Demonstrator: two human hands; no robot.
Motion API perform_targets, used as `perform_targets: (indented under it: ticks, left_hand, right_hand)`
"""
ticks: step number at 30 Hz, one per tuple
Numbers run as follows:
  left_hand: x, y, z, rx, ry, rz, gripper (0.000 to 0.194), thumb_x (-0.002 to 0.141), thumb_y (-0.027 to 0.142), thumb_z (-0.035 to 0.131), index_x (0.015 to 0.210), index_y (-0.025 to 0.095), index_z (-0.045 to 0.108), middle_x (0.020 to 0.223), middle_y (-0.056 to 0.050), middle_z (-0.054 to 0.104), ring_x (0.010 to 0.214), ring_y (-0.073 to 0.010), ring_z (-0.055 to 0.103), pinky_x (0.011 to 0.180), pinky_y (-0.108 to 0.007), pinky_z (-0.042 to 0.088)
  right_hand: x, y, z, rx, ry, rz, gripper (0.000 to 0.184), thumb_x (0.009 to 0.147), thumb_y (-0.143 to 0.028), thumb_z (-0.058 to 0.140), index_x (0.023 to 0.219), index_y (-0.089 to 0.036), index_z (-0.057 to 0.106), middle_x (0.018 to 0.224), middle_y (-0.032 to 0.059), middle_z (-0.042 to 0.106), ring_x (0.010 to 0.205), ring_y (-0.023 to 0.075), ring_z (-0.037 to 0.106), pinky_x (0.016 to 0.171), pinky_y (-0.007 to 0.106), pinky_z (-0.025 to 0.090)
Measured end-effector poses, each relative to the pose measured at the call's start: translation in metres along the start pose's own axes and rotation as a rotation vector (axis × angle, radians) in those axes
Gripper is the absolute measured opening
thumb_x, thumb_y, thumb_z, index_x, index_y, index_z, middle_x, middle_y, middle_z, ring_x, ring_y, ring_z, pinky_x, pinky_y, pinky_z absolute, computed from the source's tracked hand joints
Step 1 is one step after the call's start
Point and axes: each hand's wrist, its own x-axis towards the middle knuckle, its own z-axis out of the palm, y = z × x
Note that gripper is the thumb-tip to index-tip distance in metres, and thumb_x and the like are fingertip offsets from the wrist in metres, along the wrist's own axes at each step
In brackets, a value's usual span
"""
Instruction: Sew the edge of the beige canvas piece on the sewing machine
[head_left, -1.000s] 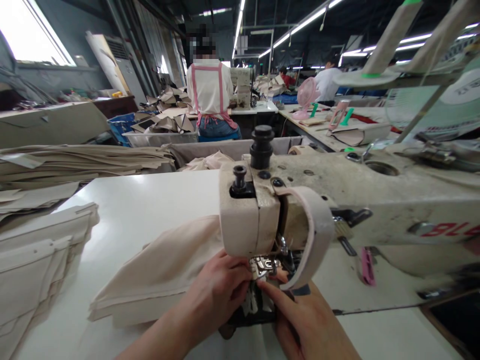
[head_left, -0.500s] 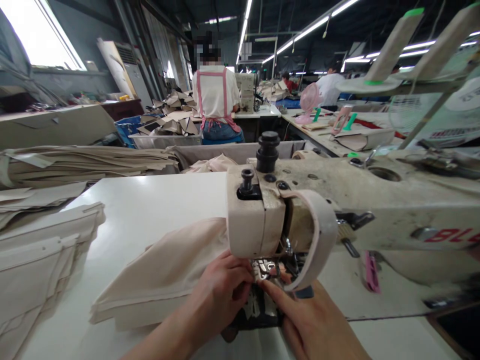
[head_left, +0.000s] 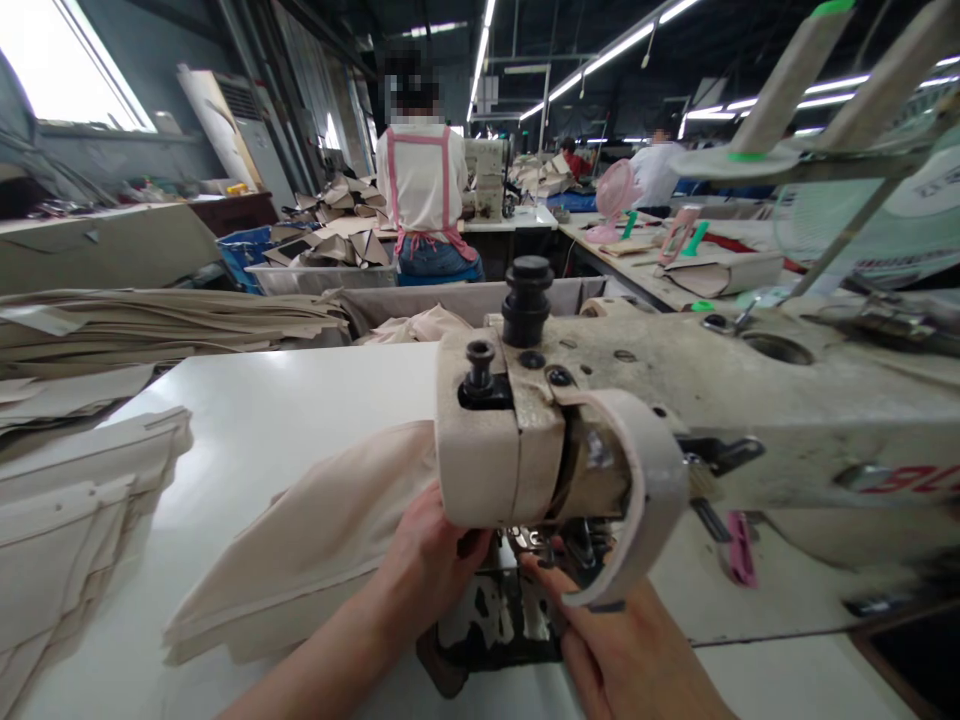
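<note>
A sewing machine stands in front of me, its head over the metal presser foot. A folded beige fabric piece lies on the white table left of the machine head. My left hand is closed at the fabric's right edge, beside the needle area; its fingertips are partly hidden behind the head. On the other side, my right hand has its index finger stretched toward the presser foot, with the thumb apart and lower. The other right fingers are partly hidden by the curved guard. Between the hands shows the worn machine bed plate.
Stacked beige panels lie along the table's left side, with a long bundle of strips behind. A pink thread snipper rests right of the head. Thread cones stand at upper right. A co-worker sits ahead, facing away.
My left hand has shifted a little up and left, tucking further behind the machine head. More of the bed plate shows between my hands. The view has shifted slightly; my right hand stays near the foot.
</note>
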Motion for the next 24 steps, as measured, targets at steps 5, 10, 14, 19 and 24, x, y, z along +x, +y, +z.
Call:
perform_targets:
  ticks: [5,10,14,19,24]
  left_hand:
    - [0.001,-0.002,0.003,0.061,0.069,0.029,0.016,0.079,0.015,0.052,0.071,0.021,0.065,0.072,-0.005,0.067,0.069,-0.0209,0.062,0.063,-0.032,0.055]
    - [-0.003,-0.005,0.001,0.072,0.062,0.029,0.018,0.08,0.018,0.051,0.072,0.019,0.067,0.074,-0.006,0.068,0.069,-0.0201,0.062,0.063,-0.03,0.055]
    - [-0.002,-0.005,-0.001,0.03,0.019,0.014,0.022,0.082,0.019,0.05,0.067,0.017,0.066,0.07,-0.006,0.066,0.066,-0.0198,0.061,0.06,-0.029,0.053]
    - [-0.002,-0.003,-0.013,-0.055,-0.094,-0.006,0.015,0.077,0.015,0.057,0.065,0.018,0.067,0.071,-0.003,0.069,0.067,-0.0165,0.063,0.06,-0.023,0.051]
    - [0.005,-0.007,-0.03,0.019,-0.004,-0.256,0.026,0.09,0.015,0.039,0.085,0.015,0.065,0.084,-0.006,0.069,0.079,-0.0172,0.064,0.072,-0.027,0.052]
  right_hand:
    - [-0.001,-0.001,0.0,0.004,0.021,0.007,0.052,0.074,-0.001,0.042,0.121,-0.017,0.057,0.11,0.0125,0.058,0.107,0.0294,0.056,0.09,0.044,0.052]
    - [-0.002,0.002,0.004,-0.015,-0.001,-0.023,0.054,0.075,-0.001,0.042,0.127,-0.015,0.053,0.116,0.0149,0.058,0.112,0.0308,0.054,0.092,0.047,0.052]
    - [-0.001,0.0,0.005,-0.044,0.017,-0.037,0.055,0.076,-0.002,0.043,0.13,-0.012,0.052,0.118,0.0166,0.058,0.112,0.0318,0.053,0.092,0.047,0.052]
    - [-0.003,0.002,0.007,-0.081,0.036,-0.047,0.053,0.074,-0.001,0.044,0.124,-0.014,0.055,0.119,0.0157,0.058,0.109,0.0314,0.053,0.088,0.046,0.053]
    - [-0.007,0.008,0.009,-0.079,0.026,-0.045,0.045,0.078,-0.002,0.041,0.118,-0.015,0.056,0.122,0.0169,0.055,0.112,0.0315,0.053,0.086,0.046,0.054]
